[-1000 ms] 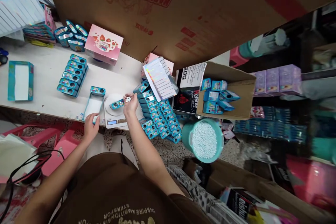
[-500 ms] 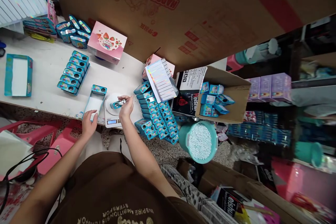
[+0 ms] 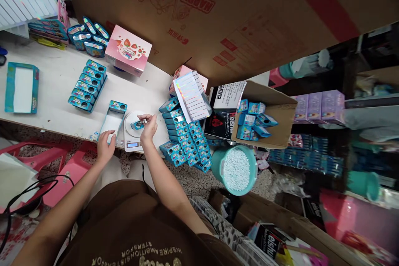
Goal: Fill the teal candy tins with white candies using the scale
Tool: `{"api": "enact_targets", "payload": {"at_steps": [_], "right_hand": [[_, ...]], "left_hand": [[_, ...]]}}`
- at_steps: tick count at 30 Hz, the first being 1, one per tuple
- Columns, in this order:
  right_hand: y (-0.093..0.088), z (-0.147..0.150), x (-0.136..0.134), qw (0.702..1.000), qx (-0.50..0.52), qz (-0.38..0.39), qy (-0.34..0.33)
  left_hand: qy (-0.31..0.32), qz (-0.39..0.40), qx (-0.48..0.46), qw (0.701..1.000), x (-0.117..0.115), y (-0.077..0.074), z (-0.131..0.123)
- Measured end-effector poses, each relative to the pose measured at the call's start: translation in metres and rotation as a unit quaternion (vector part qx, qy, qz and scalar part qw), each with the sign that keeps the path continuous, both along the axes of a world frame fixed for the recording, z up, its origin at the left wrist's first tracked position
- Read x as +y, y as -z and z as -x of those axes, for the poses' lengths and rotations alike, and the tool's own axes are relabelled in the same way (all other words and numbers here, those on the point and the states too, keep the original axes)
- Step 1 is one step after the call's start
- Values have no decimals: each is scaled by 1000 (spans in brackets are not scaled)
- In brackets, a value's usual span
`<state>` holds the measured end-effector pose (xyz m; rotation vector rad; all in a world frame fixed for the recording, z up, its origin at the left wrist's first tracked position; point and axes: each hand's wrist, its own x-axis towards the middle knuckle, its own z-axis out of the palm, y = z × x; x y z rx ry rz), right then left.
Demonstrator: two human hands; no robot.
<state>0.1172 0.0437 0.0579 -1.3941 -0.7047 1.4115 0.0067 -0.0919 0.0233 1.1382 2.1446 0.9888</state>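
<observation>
My right hand (image 3: 148, 128) is cupped with its fingers curled around several small white pellets (image 3: 144, 121). It sits over a small blue tin (image 3: 137, 125) on the round white plate of a digital scale (image 3: 132, 144). To its left, my left hand (image 3: 106, 146) rests at the near end of a blue open tray (image 3: 109, 121), thumb and fingers apart. One blue tin (image 3: 118, 106) stands in the tray's far end. A teal bucket (image 3: 237, 170) full of white pellets stands to the right, below table height.
Rows of blue tins (image 3: 187, 137) stand right of the scale. A filled tray of tins (image 3: 89, 85) and another blue tray (image 3: 21, 110) lie to the left. A pink strawberry box (image 3: 128, 50) and a cardboard box (image 3: 280, 129) holding tins are behind. A large carton (image 3: 199, 29) walls the back.
Fewer white pellets show in my right hand, and it has shifted slightly left over the tin. My left hand stays at the tray.
</observation>
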Motion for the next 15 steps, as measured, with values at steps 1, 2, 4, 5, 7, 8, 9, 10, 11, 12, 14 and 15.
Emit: {"api": "enact_targets", "payload": {"at_steps": [1,2,4,5,7,8,9,10,11,12,14,15], "right_hand": [[0,0,0,1000,3,-6,-6],[0,0,0,1000,5,-10,-12],[0,0,-1,1000,7,-11,-17],[-1,-1,-1,1000,4,-10,-17],[-3,-2,0,1000,-8,-10,-14],[-4,-3,0,1000,-15,-12,-12],[-5,-5,0,1000,-21,-16,-11],[-6,-7,1,999,-28,-20,-8],[-6,-10,2,999,-34,-24,-5],[-6,-14,3,999,-40,-29,0],[-5,-21,6,998,-51,-37,10],[-4,-25,7,998,-56,-39,16]], "left_hand": [[0,-1,1,1000,1,0,0],[1,-2,2,1000,1,0,0],[1,-4,4,1000,2,0,0],[1,-4,4,1000,2,0,-1],[0,-1,4,1000,3,1,-1],[0,1,4,1000,3,1,-1],[0,3,4,1000,3,1,-1],[1,3,4,1000,3,1,-1],[0,3,4,1000,3,1,-1],[0,3,3,1000,3,2,-1],[-2,5,0,1000,3,3,0],[-2,8,-1,1000,3,4,0]]}}
